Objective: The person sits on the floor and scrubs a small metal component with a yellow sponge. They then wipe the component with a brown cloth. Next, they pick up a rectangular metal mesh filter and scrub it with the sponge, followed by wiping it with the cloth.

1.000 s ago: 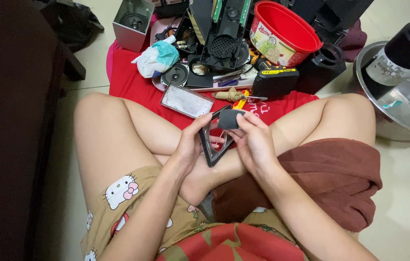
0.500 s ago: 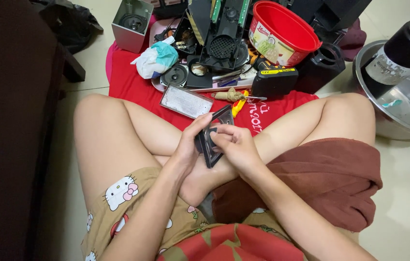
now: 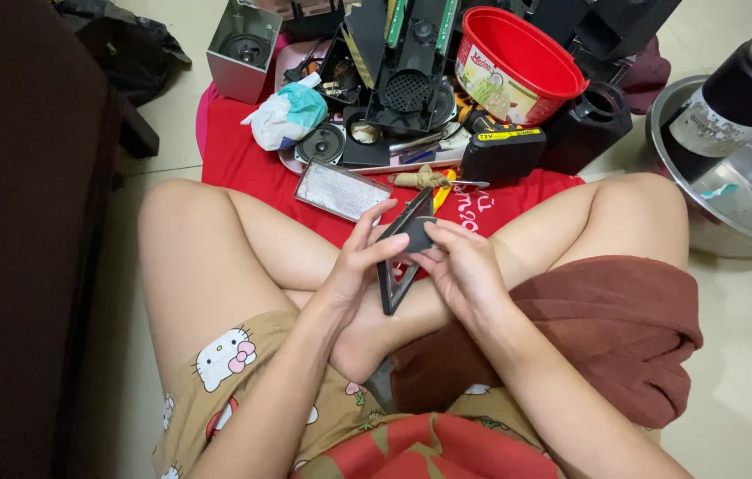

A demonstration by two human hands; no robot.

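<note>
I sit cross-legged on the floor and hold a dark, flat, wedge-shaped plastic part (image 3: 398,262) above my crossed ankles. My left hand (image 3: 354,270) grips its left edge, thumb and fingers curled around it. My right hand (image 3: 460,270) pinches its upper right side with the fingertips. The part stands on edge, tilted, with its narrow end pointing down toward my foot.
On the red cloth (image 3: 243,160) ahead lie a metal mesh grille (image 3: 340,189), a wooden-handled tool (image 3: 425,179), small round speakers (image 3: 321,142), a black battery block (image 3: 502,153), a red bowl (image 3: 518,66) and a metal box (image 3: 241,49). A steel basin (image 3: 748,191) holding a dark flask (image 3: 735,89) sits right. Dark furniture (image 3: 21,239) borders the left.
The dark part has turned in my hands, from lying flatter to standing on edge with its narrow end down. My right hand shifted its pinch toward the upper side.
</note>
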